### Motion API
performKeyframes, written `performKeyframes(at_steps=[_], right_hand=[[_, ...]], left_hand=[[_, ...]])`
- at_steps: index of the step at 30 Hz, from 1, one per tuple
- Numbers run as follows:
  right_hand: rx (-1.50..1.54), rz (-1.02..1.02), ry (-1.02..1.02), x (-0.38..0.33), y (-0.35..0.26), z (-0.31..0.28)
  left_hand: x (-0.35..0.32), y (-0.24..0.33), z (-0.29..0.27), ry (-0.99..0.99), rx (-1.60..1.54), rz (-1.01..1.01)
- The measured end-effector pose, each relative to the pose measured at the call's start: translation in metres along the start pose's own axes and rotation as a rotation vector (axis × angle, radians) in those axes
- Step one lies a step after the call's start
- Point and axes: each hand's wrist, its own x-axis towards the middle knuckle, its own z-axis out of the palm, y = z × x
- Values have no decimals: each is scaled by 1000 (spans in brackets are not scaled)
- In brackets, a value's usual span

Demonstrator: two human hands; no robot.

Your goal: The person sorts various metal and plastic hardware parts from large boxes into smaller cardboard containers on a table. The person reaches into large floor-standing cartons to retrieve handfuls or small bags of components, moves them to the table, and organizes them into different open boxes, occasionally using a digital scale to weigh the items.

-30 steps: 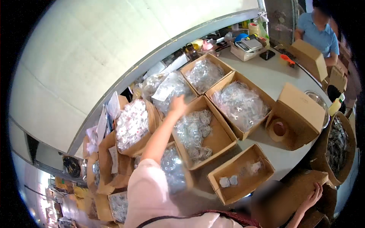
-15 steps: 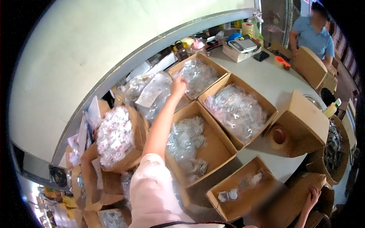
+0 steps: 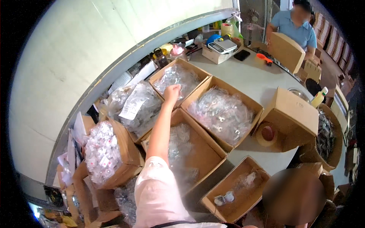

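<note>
My left hand [image 3: 172,93] reaches out over the near corner of the far cardboard box [image 3: 204,79]. Its fingers are curled down beside the clear plastic bags [image 3: 178,78] in that box; what they hold, if anything, is hidden. Beneath my forearm lies a half-filled box [image 3: 207,146] with small clear bags along its left side. To its right, another box [image 3: 259,114] is heaped with clear bags of metal parts [image 3: 222,114]. At the lower right a blurred patch covers the place by an open carton, where my right hand cannot be made out.
A small box [image 3: 262,182] holds a few small packets. An upturned carton [image 3: 294,114] stands on the grey table [image 3: 232,72]. Left are a carton of white packets [image 3: 102,152] and a large clear bag [image 3: 133,102]. A person in blue [image 3: 292,28] is at the far right.
My view has swung, so the scene sits further left. My left hand has shifted right, further over the far box. The right hand, formerly visible at the lower-right carton, is lost in blur.
</note>
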Motion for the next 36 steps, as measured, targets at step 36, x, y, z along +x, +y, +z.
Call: performKeyframes(at_steps=[36], right_hand=[[350, -83, 269, -2, -107, -35]], left_hand=[[-149, 129, 47, -499, -763, -113]])
